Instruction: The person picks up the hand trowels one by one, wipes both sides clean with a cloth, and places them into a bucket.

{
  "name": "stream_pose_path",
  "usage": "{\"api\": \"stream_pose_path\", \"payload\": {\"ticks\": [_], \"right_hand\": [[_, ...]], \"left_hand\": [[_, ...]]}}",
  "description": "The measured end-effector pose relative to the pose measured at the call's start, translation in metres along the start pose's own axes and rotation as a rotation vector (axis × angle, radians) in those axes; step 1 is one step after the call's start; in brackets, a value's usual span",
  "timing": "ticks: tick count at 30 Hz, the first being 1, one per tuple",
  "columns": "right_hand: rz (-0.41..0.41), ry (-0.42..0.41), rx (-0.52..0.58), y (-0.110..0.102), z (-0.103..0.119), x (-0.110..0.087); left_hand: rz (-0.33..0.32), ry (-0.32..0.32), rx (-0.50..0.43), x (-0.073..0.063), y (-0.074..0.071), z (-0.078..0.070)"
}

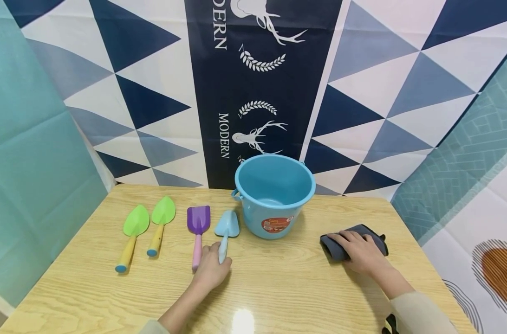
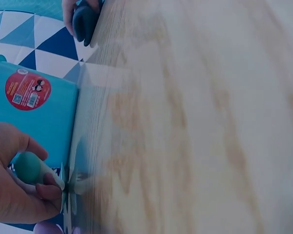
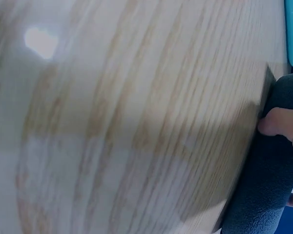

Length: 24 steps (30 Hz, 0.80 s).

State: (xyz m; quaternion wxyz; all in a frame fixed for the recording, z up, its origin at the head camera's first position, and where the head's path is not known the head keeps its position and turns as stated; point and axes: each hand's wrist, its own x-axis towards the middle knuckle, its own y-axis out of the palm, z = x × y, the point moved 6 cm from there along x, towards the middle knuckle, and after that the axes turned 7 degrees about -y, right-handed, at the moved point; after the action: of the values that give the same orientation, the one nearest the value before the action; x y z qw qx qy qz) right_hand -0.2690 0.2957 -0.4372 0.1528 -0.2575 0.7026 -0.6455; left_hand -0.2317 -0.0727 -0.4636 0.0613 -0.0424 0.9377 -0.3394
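My left hand point(image 1: 211, 270) grips the pale handle of a small light blue toy shovel point(image 1: 228, 224), whose blade points toward the back of the table. In the left wrist view, thumb and fingers close around the handle point(image 2: 27, 168), near its rounded end. On the right side, my right hand point(image 1: 365, 254) holds a folded dark grey cloth point(image 1: 376, 239). The right wrist view shows the thumb pressed on the fuzzy cloth point(image 3: 256, 183), with a finger at its other side. Just left of the blue shovel lies a purple shovel point(image 1: 198, 219) with a pink handle.
A blue bucket point(image 1: 274, 209) with a red label stands upright behind the hands, near the back edge. Two green trowels point(image 1: 136, 221) with yellow handles lie at the left of the wooden table point(image 1: 287, 287). Patterned cloth point(image 1: 161, 88) hangs behind the table.
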Motion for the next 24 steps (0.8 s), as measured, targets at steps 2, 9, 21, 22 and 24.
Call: {"api": "stream_pose_path", "payload": {"ticks": [2, 9, 21, 22, 24], "right_hand": [[0.004, -0.003, -0.007, 0.0007, 0.0005, 0.0008], [0.034, -0.009, -0.034, 0.0042, 0.0011, 0.0019], [-0.053, 0.03, 0.019, 0.0042, -0.005, -0.0006], [-0.064, 0.035, 0.022, 0.0038, -0.0053, -0.001], [-0.091, 0.041, 0.026, 0.0023, -0.0052, -0.0014]], "left_hand": [[-0.007, -0.005, -0.006, 0.0002, -0.0006, 0.0], [-0.039, 0.0, -0.003, 0.0014, -0.0018, 0.0001], [-0.071, 0.025, 0.03, 0.0019, -0.0023, -0.0007], [-0.07, 0.027, 0.03, 0.002, -0.002, -0.0005], [-0.072, 0.03, 0.027, 0.0017, -0.002, -0.0005]]}}
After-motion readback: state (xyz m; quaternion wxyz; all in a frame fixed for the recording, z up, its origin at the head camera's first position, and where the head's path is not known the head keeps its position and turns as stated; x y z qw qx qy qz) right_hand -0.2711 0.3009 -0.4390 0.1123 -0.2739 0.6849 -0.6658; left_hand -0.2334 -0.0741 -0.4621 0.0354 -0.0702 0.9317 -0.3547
